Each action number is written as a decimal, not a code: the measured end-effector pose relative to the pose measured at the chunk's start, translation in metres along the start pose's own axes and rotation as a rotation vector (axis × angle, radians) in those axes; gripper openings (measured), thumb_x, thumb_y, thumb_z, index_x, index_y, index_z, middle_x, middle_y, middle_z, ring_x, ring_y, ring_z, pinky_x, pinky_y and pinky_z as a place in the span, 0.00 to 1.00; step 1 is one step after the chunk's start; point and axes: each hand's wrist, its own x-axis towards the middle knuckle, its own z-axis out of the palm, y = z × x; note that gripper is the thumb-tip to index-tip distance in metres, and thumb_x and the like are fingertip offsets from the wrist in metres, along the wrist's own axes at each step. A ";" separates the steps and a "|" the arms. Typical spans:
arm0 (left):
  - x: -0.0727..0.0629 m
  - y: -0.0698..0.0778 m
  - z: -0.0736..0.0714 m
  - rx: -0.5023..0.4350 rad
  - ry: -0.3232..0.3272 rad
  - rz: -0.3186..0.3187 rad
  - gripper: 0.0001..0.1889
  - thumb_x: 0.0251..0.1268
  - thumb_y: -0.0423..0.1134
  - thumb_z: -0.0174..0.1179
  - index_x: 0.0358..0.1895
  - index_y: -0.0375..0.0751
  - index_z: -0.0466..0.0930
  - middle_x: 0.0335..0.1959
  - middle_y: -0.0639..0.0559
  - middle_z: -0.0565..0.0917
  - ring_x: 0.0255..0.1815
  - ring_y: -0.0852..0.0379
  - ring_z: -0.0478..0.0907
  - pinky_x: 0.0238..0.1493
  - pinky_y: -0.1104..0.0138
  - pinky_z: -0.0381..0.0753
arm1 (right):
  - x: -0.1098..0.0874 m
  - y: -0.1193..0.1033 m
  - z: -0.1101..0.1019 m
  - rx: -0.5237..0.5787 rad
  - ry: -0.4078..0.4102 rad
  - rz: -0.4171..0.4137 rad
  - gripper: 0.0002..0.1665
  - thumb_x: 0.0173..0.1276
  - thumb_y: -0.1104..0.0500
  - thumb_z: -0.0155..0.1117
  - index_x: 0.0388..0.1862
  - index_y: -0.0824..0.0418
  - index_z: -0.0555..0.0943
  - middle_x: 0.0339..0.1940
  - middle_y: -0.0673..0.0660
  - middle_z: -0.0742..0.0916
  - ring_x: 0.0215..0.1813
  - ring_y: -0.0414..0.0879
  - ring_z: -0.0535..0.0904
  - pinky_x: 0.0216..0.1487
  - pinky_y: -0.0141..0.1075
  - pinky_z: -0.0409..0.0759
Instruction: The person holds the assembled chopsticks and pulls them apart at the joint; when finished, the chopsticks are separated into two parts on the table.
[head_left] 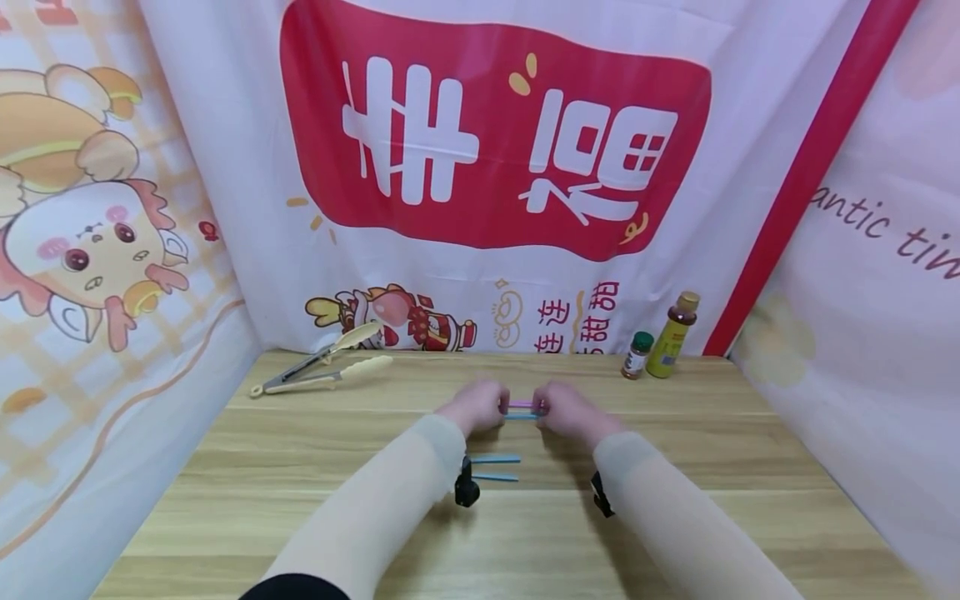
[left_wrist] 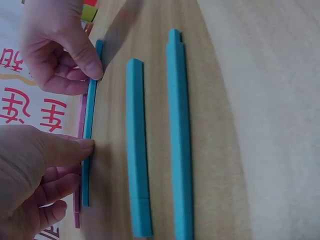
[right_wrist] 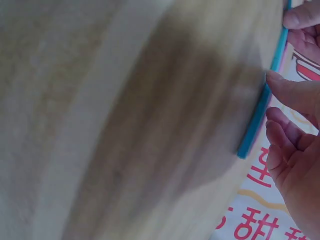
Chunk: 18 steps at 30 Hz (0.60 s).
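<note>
Pinch, left hand [head_left: 480, 406] plus right hand [head_left: 567, 411], on blue faceted stick [head_left: 522, 416] beside pink stick [head_left: 520, 404] — likely light, stiff — hold near ends.

Blue sticks [left_wrist: 137, 150], pink stick [head_left: 521, 404], wood-grained tabletop [head_left: 555, 533]

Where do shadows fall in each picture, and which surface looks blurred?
Head view: under the sleeves, on the table; left wrist view: beside the right hand; right wrist view: broadly beside the blue stick, where the table's grain looks blurred.
</note>
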 end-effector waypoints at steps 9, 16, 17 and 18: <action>-0.007 0.003 0.004 0.078 0.011 0.045 0.10 0.56 0.30 0.63 0.22 0.48 0.76 0.23 0.56 0.76 0.27 0.57 0.72 0.32 0.64 0.72 | -0.007 -0.007 0.009 -0.066 -0.034 0.020 0.05 0.63 0.67 0.66 0.30 0.59 0.79 0.30 0.51 0.76 0.35 0.46 0.72 0.44 0.41 0.73; -0.024 0.009 -0.017 -0.018 -0.012 0.078 0.04 0.65 0.32 0.60 0.33 0.45 0.76 0.28 0.55 0.78 0.30 0.57 0.74 0.35 0.64 0.75 | -0.012 -0.020 -0.013 0.040 0.025 0.012 0.09 0.63 0.73 0.61 0.33 0.59 0.76 0.30 0.51 0.79 0.34 0.46 0.74 0.39 0.40 0.75; -0.026 0.009 -0.021 -0.053 -0.015 0.086 0.03 0.67 0.31 0.59 0.35 0.44 0.76 0.29 0.53 0.78 0.30 0.57 0.74 0.36 0.64 0.75 | -0.012 -0.022 -0.017 0.044 0.032 0.007 0.10 0.64 0.72 0.60 0.34 0.58 0.75 0.30 0.51 0.78 0.34 0.45 0.74 0.39 0.40 0.75; -0.028 0.010 -0.026 -0.088 -0.020 0.098 0.02 0.69 0.31 0.57 0.38 0.42 0.76 0.30 0.52 0.79 0.31 0.58 0.74 0.36 0.64 0.76 | -0.013 -0.025 -0.021 0.050 0.038 0.002 0.10 0.66 0.72 0.60 0.34 0.58 0.74 0.29 0.51 0.78 0.34 0.45 0.74 0.38 0.39 0.75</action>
